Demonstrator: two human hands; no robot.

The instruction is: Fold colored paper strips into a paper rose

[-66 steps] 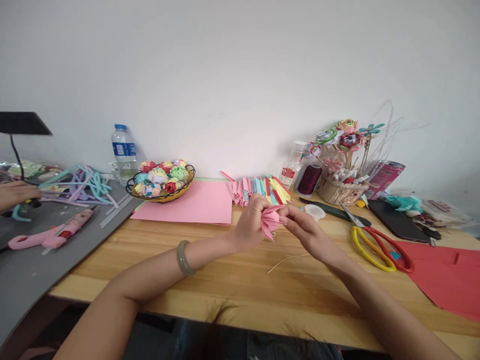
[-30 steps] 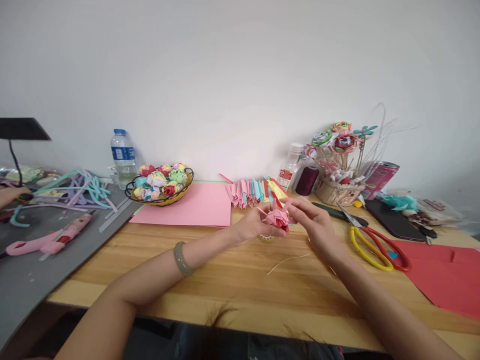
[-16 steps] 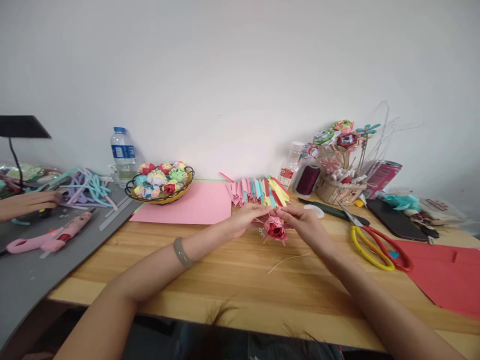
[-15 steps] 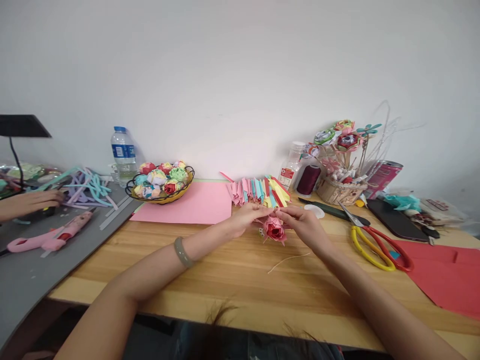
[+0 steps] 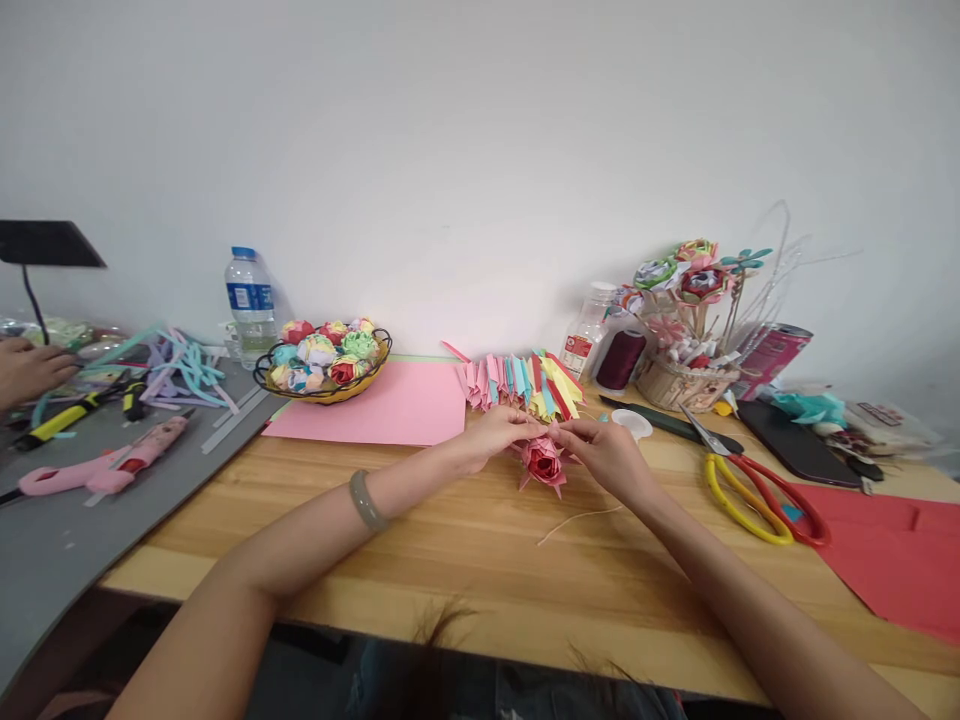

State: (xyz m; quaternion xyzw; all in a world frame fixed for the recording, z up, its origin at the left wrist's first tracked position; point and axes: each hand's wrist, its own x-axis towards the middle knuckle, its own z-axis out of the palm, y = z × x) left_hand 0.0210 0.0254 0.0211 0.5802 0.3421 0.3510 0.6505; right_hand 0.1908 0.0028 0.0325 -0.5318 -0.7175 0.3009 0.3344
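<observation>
Between my hands, a pink and red paper flower (image 5: 543, 462) hangs just above the wooden table, its red centre facing me. My left hand (image 5: 499, 436) is closed at the flower's upper left edge, its fingertips pinching the paper. From the other side, my right hand (image 5: 604, 450) pinches the flower's upper right petals. Behind them lies a row of folded paper strips (image 5: 521, 385) in pink, blue, red and yellow. A short piece of pale thread (image 5: 577, 522) rests on the table in front of the flower.
Scissors (image 5: 750, 490), a phone (image 5: 799, 443) and red paper (image 5: 892, 550) lie to the right. Behind stand a purple thread spool (image 5: 620, 361) and a flower basket (image 5: 686, 385). Leftward are a bowl of paper flowers (image 5: 322, 395), a glue gun (image 5: 112, 465) and another person's hand (image 5: 34, 370).
The flower has turned and shifted slightly left between my fingers. At far left, the other person's hand has drawn back to the left, uncovering yellow-and-black handled tools.
</observation>
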